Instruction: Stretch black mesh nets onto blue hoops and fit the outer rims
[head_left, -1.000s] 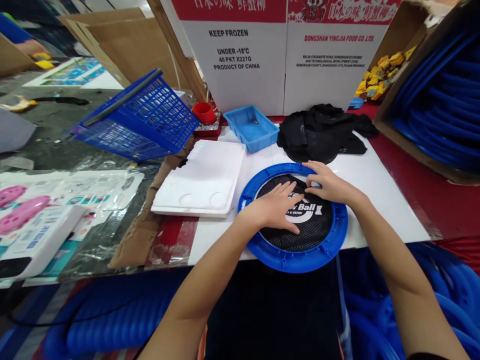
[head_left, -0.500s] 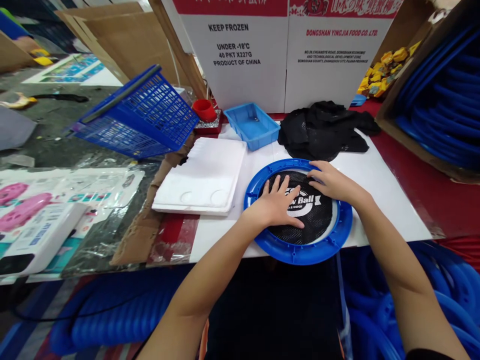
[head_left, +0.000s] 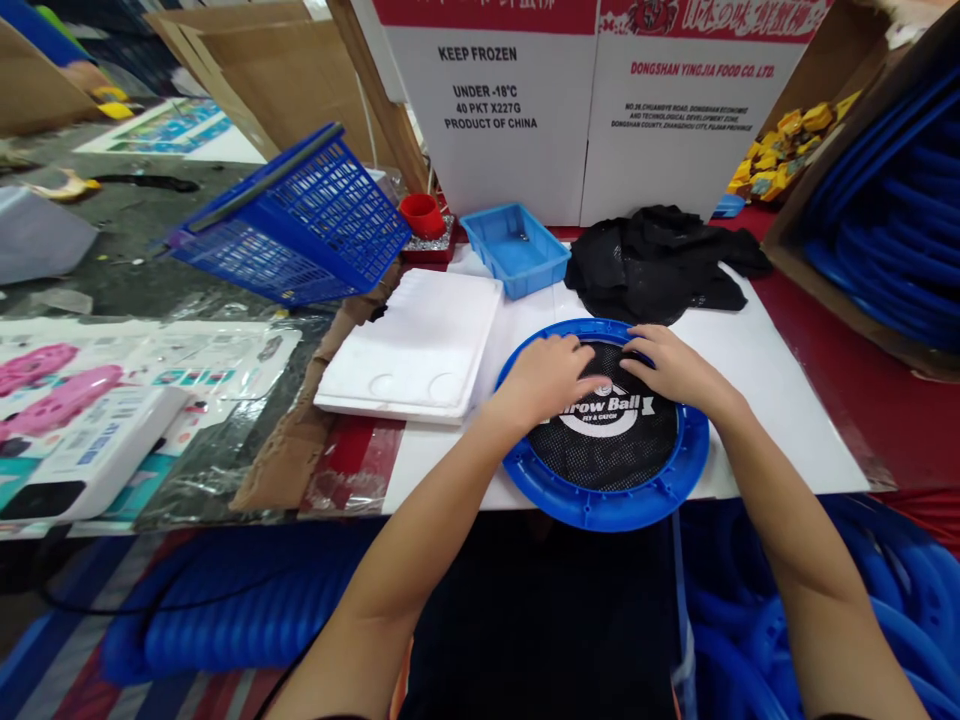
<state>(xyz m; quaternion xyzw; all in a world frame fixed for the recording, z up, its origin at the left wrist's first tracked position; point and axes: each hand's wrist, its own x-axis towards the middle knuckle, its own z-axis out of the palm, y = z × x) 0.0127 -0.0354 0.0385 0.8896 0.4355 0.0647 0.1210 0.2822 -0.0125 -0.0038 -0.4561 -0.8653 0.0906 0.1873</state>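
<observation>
At the upper left of the frame we find a blue basket [head_left: 322, 225], tilted; nearer the centre, a white foam slab [head_left: 416, 345] lies on the counter [head_left: 892, 430]. The left hand [head_left: 544, 380] has shifted from the middle of the black mesh [head_left: 607, 455] to the upper left of the blue ring [head_left: 606, 512]. Its grip is loosely open, palm down, closed on nothing. The mesh sits inside the ring, right of centre, and its lettering is now largely uncovered. The pale gap seen at the lower right has closed; we judge the mesh better spread there. The upper left edge is covered and remains unverified. The right hand [head_left: 671, 370] remains at the upper right rim, grip half open, fingertips touching.
</observation>
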